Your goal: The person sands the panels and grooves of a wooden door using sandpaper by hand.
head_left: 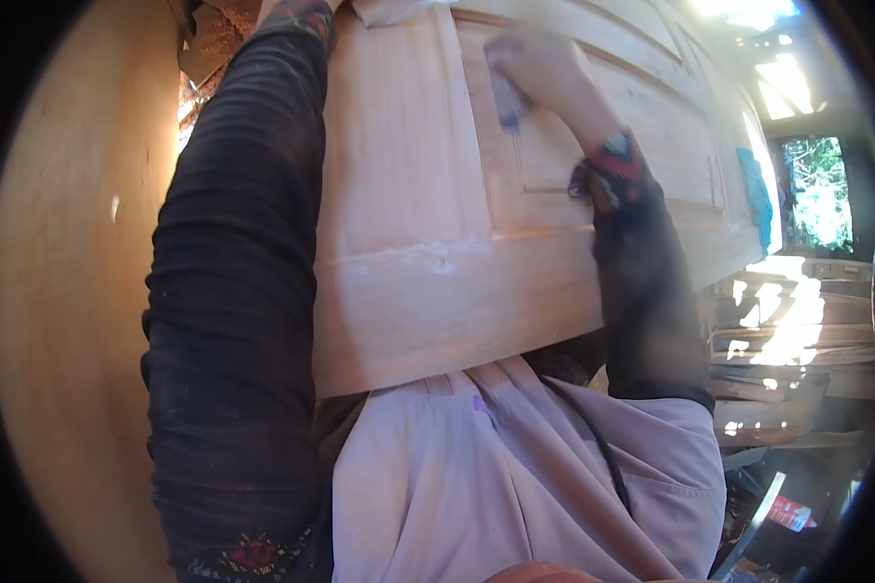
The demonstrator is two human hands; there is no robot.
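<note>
A pale wooden panelled door (pixel 544 262) lies in front of me, with whitish dust or filler along one joint. My right hand (pixel 540 73) is over a recessed panel near the top, its fingers bent round a small greyish thing (pixel 508 102) that is blurred by motion and too unclear to name. At the upper left my left arm reaches to the top edge of the view. Only the wrist end of my left hand (pixel 274 8) shows there, beside a pale cloth (pixel 389 10); its fingers are out of sight.
A large wooden board (pixel 78 291) stands along the left side. Stacked planks (pixel 797 330) are at the right, below a bright window opening (pixel 820 194). A teal cloth (pixel 754 199) hangs at the door's right edge. A red and white item (pixel 790 513) lies lower right.
</note>
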